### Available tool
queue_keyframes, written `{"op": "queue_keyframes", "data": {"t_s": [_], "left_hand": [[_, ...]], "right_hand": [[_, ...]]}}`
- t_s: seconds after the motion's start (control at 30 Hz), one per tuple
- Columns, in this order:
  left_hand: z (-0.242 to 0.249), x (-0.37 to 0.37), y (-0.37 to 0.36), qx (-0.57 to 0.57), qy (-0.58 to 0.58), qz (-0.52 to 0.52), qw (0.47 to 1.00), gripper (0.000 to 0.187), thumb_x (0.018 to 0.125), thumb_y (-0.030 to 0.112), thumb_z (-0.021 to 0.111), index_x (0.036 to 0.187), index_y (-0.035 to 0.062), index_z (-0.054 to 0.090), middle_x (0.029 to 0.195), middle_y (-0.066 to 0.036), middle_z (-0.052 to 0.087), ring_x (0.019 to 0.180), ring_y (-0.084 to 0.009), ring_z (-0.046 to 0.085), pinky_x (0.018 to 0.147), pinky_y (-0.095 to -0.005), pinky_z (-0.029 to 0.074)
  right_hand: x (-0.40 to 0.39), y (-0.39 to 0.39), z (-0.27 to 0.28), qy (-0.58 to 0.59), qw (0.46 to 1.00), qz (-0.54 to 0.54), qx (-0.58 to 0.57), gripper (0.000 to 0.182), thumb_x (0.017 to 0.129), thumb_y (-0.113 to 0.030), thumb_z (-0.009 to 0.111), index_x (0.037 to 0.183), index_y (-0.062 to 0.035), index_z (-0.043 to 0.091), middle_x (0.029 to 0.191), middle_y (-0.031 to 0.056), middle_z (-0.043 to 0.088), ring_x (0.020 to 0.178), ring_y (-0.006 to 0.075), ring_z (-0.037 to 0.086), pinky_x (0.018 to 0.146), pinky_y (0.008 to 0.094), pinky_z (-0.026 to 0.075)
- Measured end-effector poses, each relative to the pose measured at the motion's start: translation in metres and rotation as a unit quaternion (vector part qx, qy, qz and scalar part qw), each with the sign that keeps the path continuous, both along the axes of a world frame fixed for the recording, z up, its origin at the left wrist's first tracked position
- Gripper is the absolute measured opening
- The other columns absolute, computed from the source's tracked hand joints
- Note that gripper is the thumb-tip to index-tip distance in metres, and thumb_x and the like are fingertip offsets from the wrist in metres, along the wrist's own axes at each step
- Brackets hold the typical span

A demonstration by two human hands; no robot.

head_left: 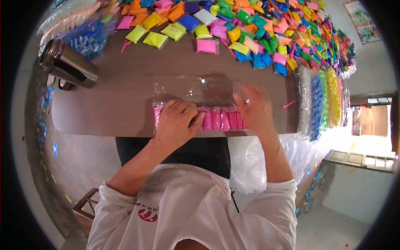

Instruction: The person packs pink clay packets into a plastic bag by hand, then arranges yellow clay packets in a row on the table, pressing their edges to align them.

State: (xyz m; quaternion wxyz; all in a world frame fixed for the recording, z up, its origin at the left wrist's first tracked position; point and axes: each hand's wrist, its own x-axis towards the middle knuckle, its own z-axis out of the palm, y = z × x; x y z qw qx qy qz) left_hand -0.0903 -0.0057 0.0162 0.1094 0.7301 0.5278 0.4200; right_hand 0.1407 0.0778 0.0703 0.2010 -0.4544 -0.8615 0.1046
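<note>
A clear plastic bag (196,88) lies flat at the table's front edge, its upper part see-through and without packets. A row of pink packets (216,119) fills its lower part. My left hand (177,123) is closed over the left part of the row, fingers curled and pressing on the bag; it covers some packets. At the right end of the bag is my right hand (255,109), its fingers smeared by motion. Whether it grips the bag cannot be made out.
A big heap of colourful packets (250,29) covers the table's far side. A steel flask (71,62) lies at the left, near blue bagged packets (89,41). Filled long bags (316,104) line the right edge. A pink strip (288,104) lies nearby.
</note>
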Motion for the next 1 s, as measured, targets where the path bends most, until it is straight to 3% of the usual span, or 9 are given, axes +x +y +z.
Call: {"op": "queue_keyframes", "data": {"t_s": [0.07, 0.17, 0.37, 0.47, 0.67, 1.0], "left_hand": [[0.002, 0.000, 0.001, 0.002, 0.000, 0.003, 1.000, 0.020, 0.079, 0.011, 0.077, 0.075, 0.0060, 0.058, 0.085, -0.008, 0.068, 0.078, -0.0286, 0.062, 0.077, -0.0405, 0.048], [0.002, 0.000, 0.000, -0.007, -0.004, 0.006, 1.000, 0.021, 0.080, 0.014, 0.076, 0.074, 0.0063, 0.058, 0.082, -0.008, 0.067, 0.076, -0.0291, 0.061, 0.076, -0.0405, 0.047], [0.002, 0.000, -0.001, -0.015, 0.015, 0.006, 1.000, 0.023, 0.082, 0.016, 0.075, 0.073, 0.0067, 0.056, 0.076, -0.006, 0.063, 0.073, -0.0279, 0.060, 0.074, -0.0399, 0.046], [0.002, 0.000, 0.000, -0.009, 0.018, 0.010, 1.000, 0.024, 0.082, 0.016, 0.075, 0.072, 0.0068, 0.056, 0.074, -0.006, 0.062, 0.072, -0.0275, 0.059, 0.074, -0.0397, 0.046], [0.002, 0.001, -0.001, -0.007, 0.021, 0.016, 1.000, 0.024, 0.082, 0.016, 0.075, 0.071, 0.0068, 0.056, 0.072, -0.006, 0.061, 0.070, -0.0281, 0.059, 0.072, -0.0407, 0.046], [0.005, 0.002, -0.002, -0.010, 0.034, 0.014, 0.999, 0.022, 0.083, 0.015, 0.071, 0.070, 0.0047, 0.057, 0.079, -0.011, 0.066, 0.079, -0.0298, 0.064, 0.078, -0.0411, 0.049]], "right_hand": [[-0.004, 0.014, 0.006, -0.032, 0.998, -0.029, 0.045, 0.037, 0.087, -0.025, 0.072, 0.117, -0.0045, 0.065, 0.122, 0.0159, 0.065, 0.112, 0.0372, 0.059, 0.097, 0.0464, 0.046], [-0.020, 0.027, -0.006, -0.034, 0.999, 0.027, 0.017, 0.045, 0.085, -0.027, 0.073, 0.124, -0.0057, 0.063, 0.123, 0.0177, 0.064, 0.114, 0.0384, 0.058, 0.099, 0.0476, 0.045], [-0.054, 0.051, -0.013, -0.097, 0.980, 0.098, -0.143, 0.028, 0.085, -0.024, 0.072, 0.104, -0.0039, 0.071, 0.104, 0.0182, 0.068, 0.099, 0.0379, 0.063, 0.086, 0.0461, 0.050], [-0.057, 0.051, 0.002, -0.068, 0.977, 0.081, -0.187, 0.020, 0.085, -0.022, 0.070, 0.092, -0.0043, 0.073, 0.090, 0.0173, 0.068, 0.089, 0.0370, 0.065, 0.078, 0.0464, 0.051], [-0.053, 0.026, 0.039, -0.095, 0.955, 0.109, -0.259, 0.017, 0.086, -0.023, 0.069, 0.090, -0.0070, 0.072, 0.079, 0.0143, 0.066, 0.081, 0.0360, 0.065, 0.075, 0.0467, 0.050], [-0.043, -0.010, 0.014, -0.101, 0.979, 0.177, -0.022, 0.008, 0.080, -0.013, 0.069, 0.084, -0.0072, 0.064, 0.081, 0.0105, 0.062, 0.082, 0.0328, 0.062, 0.073, 0.0456, 0.050]]}}
